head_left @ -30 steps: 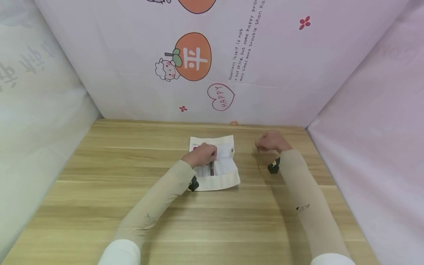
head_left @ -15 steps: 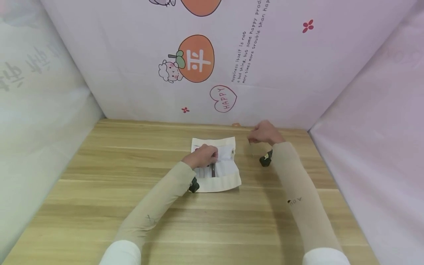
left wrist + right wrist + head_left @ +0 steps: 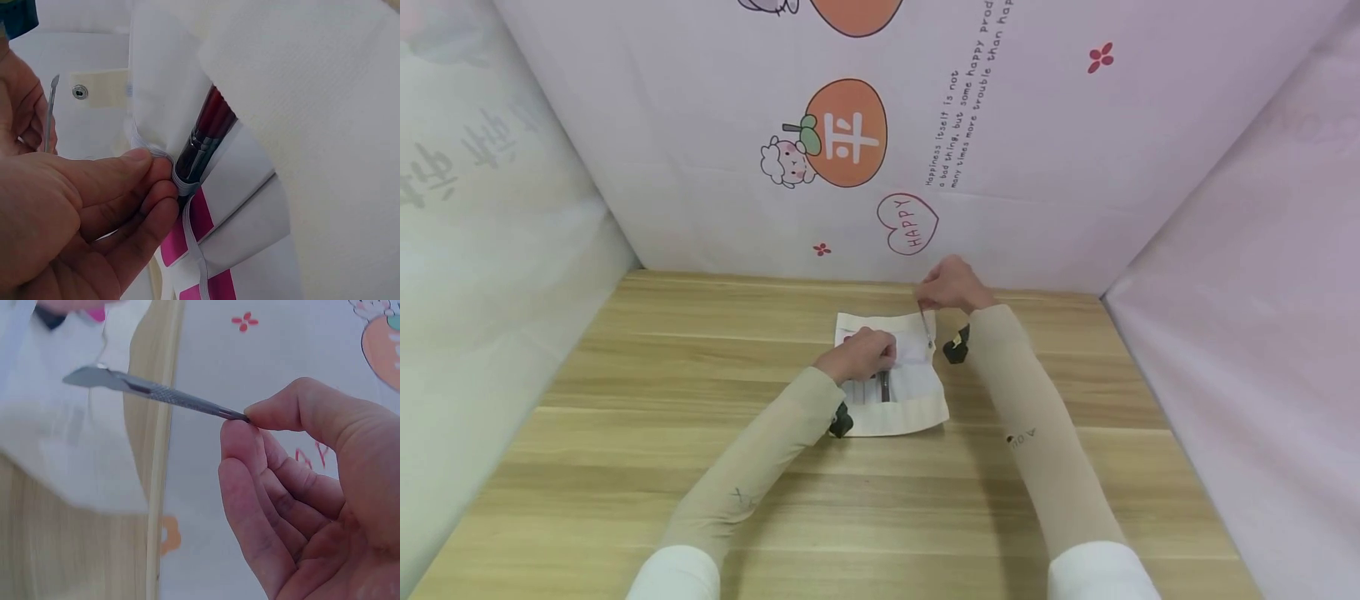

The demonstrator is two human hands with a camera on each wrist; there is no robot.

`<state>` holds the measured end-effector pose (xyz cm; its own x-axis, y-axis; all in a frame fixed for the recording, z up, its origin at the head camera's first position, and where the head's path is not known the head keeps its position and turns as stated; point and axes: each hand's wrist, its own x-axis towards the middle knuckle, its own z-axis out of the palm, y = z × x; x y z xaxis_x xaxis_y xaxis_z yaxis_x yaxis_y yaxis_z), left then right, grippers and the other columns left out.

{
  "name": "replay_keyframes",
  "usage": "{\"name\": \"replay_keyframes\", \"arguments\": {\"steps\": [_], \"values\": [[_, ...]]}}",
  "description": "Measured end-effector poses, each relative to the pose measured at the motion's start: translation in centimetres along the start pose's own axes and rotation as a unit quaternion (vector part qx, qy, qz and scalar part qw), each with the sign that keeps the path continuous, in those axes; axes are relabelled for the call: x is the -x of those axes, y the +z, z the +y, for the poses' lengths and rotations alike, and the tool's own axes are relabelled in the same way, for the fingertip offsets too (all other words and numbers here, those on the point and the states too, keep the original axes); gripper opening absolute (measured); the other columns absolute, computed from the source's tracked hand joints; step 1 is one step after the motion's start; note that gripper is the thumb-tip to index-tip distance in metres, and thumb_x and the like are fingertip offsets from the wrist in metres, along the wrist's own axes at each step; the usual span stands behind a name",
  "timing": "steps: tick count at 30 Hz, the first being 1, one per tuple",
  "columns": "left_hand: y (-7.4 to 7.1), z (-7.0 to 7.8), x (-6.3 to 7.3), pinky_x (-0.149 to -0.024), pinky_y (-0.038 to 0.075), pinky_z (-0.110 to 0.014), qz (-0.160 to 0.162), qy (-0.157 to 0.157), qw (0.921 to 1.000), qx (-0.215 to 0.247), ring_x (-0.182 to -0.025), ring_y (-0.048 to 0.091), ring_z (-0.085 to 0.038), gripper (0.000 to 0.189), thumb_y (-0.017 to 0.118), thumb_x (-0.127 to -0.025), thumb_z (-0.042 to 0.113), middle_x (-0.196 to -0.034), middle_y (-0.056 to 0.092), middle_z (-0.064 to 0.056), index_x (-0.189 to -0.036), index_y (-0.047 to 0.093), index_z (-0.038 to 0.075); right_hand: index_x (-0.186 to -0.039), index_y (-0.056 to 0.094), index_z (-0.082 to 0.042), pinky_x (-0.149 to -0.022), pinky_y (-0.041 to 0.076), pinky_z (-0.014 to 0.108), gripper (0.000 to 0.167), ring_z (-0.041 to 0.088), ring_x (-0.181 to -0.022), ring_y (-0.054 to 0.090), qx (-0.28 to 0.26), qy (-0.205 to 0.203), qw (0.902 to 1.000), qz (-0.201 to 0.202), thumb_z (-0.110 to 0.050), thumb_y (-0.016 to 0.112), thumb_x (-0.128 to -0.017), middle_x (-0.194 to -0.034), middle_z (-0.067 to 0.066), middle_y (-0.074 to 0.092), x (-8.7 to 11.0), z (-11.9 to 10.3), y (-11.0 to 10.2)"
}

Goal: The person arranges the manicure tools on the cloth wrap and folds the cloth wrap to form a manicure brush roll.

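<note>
A white fabric tool roll (image 3: 917, 412) lies unfolded on the table. With thumb and fingertips, my left hand (image 3: 867, 352) pinches the grey elastic band (image 3: 199, 259) across its inside, as the left wrist view shows. Held in that elastic is a dark red and black handled tool (image 3: 203, 137), partly under the white flap. My right hand (image 3: 953, 285) is above the roll's far right corner. Between thumb and index fingertip it pinches one end of a slim scalpel-like metal tool (image 3: 159, 392), with knurled grip and flat blade-shaped tip pointing toward the roll.
Flat white pieces with magenta ends (image 3: 203, 212) sit along the elastic. A metal snap (image 3: 79, 92) is on the roll's tab. The wooden table (image 3: 775, 517) meets a printed cloth wall (image 3: 715, 192) behind, with white cloth sides (image 3: 1240, 275).
My right hand has moved left and toward the back, bringing the scalpel-like tool from beside the roll to over its right edge. My left hand stays at the elastic.
</note>
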<state>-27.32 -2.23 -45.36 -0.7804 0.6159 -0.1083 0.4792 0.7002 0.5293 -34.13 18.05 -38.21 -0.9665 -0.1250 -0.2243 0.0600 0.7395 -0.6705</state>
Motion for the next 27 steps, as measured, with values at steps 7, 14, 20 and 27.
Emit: {"name": "replay_keyframes", "arguments": {"steps": [7, 14, 20, 27], "values": [[0.1, -0.1, -0.2, -0.07, 0.043, -0.025, -0.005, -0.006, 1.0, -0.004, -0.075, 0.055, -0.013, 0.017, 0.063, -0.106, 0.013, -0.082, 0.059, 0.0, -0.09, 0.064, 0.009, -0.058, 0.068, -0.011, -0.067, 0.055, 0.022, 0.031, 0.011, -0.062, 0.065, -0.008, -0.014, 0.9999, 0.005, -0.014, 0.071, -0.09, -0.065, 0.002, 0.074, -0.6, -1.1, 2.0], [0.2, -0.1, -0.2, -0.07, 0.043, -0.025, -0.003, -0.004, 1.0, -0.005, -0.074, 0.055, -0.013, 0.016, 0.063, -0.106, 0.013, -0.082, 0.06, 0.0, -0.09, 0.064, 0.009, -0.072, 0.077, -0.005, -0.064, 0.045, 0.025, 0.022, 0.012, -0.062, 0.057, -0.011, -0.018, 0.9979, 0.061, -0.018, 0.072, -0.089, -0.065, 0.002, 0.073, -0.5, -0.5, 3.4], [0.2, 0.0, -0.3, -0.07, 0.043, -0.024, -0.004, -0.006, 1.0, -0.002, -0.076, 0.055, -0.013, 0.016, 0.063, -0.106, 0.012, -0.083, 0.06, 0.0, -0.09, 0.064, 0.009, -0.084, 0.083, -0.005, -0.066, 0.047, 0.029, 0.02, 0.018, -0.073, 0.063, 0.003, -0.02, 0.9932, 0.115, -0.02, 0.072, -0.09, -0.079, 0.009, 0.08, -0.6, 0.7, 4.6], [0.0, 0.1, -0.1, -0.069, 0.042, -0.024, 0.001, -0.007, 1.0, -0.001, -0.074, 0.054, -0.013, 0.017, 0.064, -0.105, 0.011, -0.081, 0.058, 0.001, -0.089, 0.064, 0.008, -0.088, 0.082, -0.005, -0.065, 0.049, 0.026, 0.014, 0.015, -0.074, 0.065, -0.035, 0.022, 0.9936, 0.105, -0.017, 0.073, -0.09, -0.082, 0.007, 0.08, -1.2, 1.5, 6.0]]}}
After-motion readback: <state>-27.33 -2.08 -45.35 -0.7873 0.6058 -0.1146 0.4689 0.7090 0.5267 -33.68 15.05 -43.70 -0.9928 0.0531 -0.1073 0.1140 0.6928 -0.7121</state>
